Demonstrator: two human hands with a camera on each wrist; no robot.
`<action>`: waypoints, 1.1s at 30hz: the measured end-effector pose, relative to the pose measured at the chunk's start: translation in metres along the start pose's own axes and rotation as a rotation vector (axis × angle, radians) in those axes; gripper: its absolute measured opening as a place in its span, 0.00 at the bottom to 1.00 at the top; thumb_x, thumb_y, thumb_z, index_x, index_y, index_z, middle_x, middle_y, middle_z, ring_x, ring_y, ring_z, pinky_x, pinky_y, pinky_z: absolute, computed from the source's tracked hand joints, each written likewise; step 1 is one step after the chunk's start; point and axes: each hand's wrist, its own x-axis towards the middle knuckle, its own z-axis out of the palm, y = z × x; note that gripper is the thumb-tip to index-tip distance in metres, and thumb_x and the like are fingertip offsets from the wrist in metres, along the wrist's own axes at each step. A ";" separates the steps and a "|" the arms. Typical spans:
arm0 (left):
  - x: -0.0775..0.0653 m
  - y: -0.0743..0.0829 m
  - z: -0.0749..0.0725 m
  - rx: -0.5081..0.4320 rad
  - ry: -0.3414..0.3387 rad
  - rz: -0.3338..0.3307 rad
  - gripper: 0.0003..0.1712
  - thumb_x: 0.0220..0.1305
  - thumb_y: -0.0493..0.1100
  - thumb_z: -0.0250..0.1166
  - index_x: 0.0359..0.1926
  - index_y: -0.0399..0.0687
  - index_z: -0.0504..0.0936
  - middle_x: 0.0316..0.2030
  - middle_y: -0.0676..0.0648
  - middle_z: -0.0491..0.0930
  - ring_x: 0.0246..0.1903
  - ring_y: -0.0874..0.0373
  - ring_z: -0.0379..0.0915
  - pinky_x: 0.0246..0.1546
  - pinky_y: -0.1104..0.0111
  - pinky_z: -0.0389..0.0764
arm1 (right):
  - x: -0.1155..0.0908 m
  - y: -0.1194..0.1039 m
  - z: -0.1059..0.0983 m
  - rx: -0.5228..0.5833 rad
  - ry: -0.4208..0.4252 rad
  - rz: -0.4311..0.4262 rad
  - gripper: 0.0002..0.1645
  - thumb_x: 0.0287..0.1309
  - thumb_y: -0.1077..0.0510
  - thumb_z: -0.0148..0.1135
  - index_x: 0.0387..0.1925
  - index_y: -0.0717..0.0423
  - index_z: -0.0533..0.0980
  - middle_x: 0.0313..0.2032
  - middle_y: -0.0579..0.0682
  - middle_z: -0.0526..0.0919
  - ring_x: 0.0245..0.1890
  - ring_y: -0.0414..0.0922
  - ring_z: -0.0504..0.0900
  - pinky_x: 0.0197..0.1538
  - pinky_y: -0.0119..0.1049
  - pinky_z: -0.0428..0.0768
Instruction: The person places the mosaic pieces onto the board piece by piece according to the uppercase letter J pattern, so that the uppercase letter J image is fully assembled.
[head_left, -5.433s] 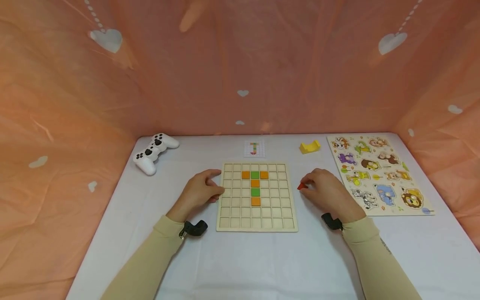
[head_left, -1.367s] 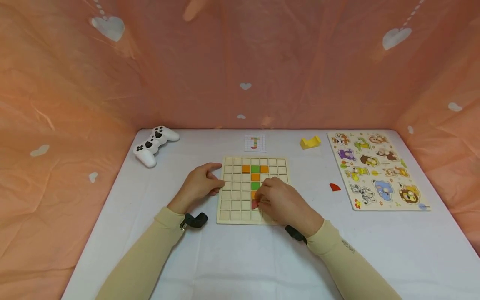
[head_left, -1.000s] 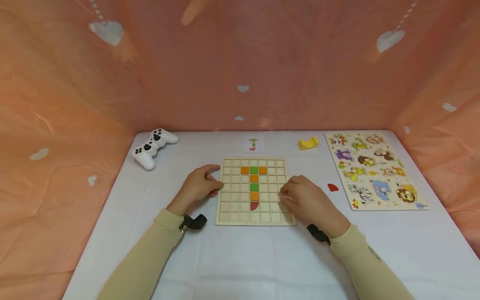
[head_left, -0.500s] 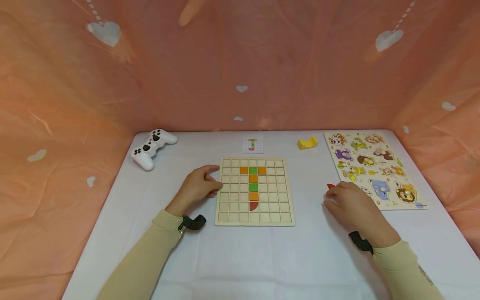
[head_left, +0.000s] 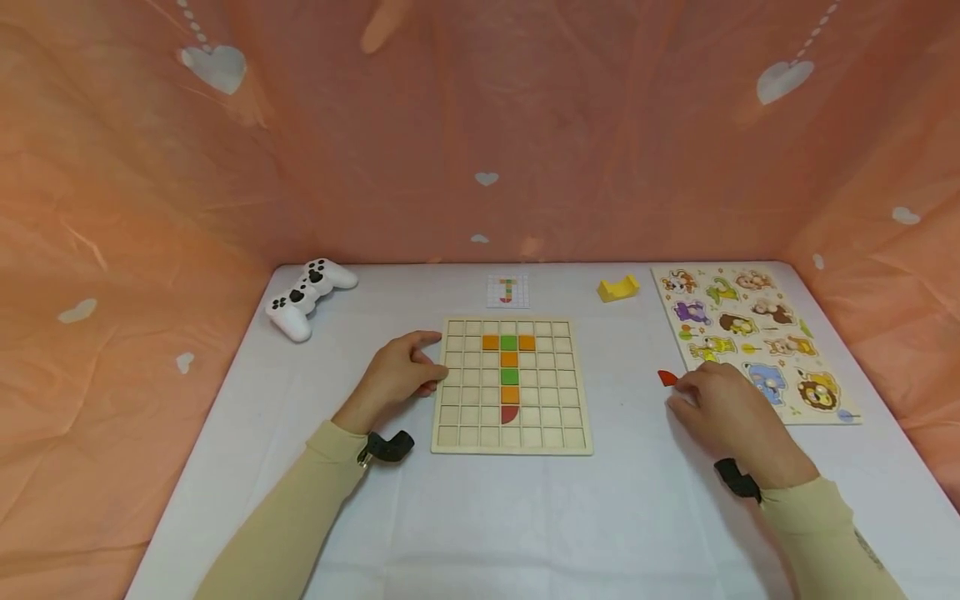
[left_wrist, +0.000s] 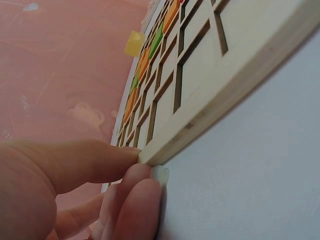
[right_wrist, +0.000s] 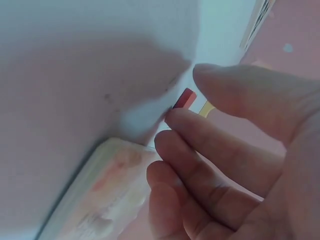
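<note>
My left hand [head_left: 393, 372] rests at the left edge of a wooden grid board [head_left: 470, 422], thumb and index fingertips against the rim. Close up in the left wrist view, the thumb [left_wrist: 95, 162] touches that board edge, with other fingers bent below it. In the board, orange and green square tiles form a T shape, with a red quarter-circle tile [head_left: 510, 414] at the stem's foot. My right hand [head_left: 723, 412] is beside a loose red quarter-circle tile [head_left: 667, 378]. In the right wrist view this tile [right_wrist: 185, 98] lies by the index fingertip; the thumb stands apart.
A pattern card [head_left: 507, 292] with a small coloured figure lies behind the board. At the back right stands a yellow curved block [head_left: 618, 288], and an animal puzzle board [head_left: 757, 346] lies right of it. A white game controller [head_left: 310, 298] is at the back left.
The red tile once by my right hand is now in the grid below the orange tile. My right hand has let go and moved right to the second red tile. The left hand stays put.
</note>
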 end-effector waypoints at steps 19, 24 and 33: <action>0.000 0.001 0.002 0.021 0.004 0.016 0.39 0.66 0.40 0.76 0.77 0.50 0.74 0.35 0.45 0.87 0.28 0.58 0.83 0.34 0.69 0.89 | 0.039 -0.015 0.005 0.035 -0.054 -0.006 0.14 0.64 0.56 0.74 0.44 0.64 0.88 0.42 0.59 0.88 0.45 0.57 0.84 0.52 0.58 0.85; -0.001 0.001 0.001 0.030 0.009 0.014 0.39 0.66 0.40 0.75 0.77 0.50 0.74 0.35 0.45 0.87 0.28 0.58 0.83 0.34 0.69 0.88 | 0.043 -0.021 0.006 0.054 -0.047 -0.019 0.12 0.65 0.57 0.72 0.43 0.63 0.88 0.42 0.58 0.88 0.45 0.56 0.84 0.52 0.57 0.85; -0.002 0.003 0.000 0.023 0.000 0.005 0.39 0.67 0.40 0.75 0.77 0.50 0.74 0.36 0.45 0.88 0.28 0.58 0.83 0.35 0.69 0.88 | 0.056 -0.073 0.012 0.061 -0.041 -0.099 0.13 0.65 0.55 0.74 0.43 0.62 0.88 0.41 0.54 0.87 0.48 0.54 0.82 0.55 0.54 0.86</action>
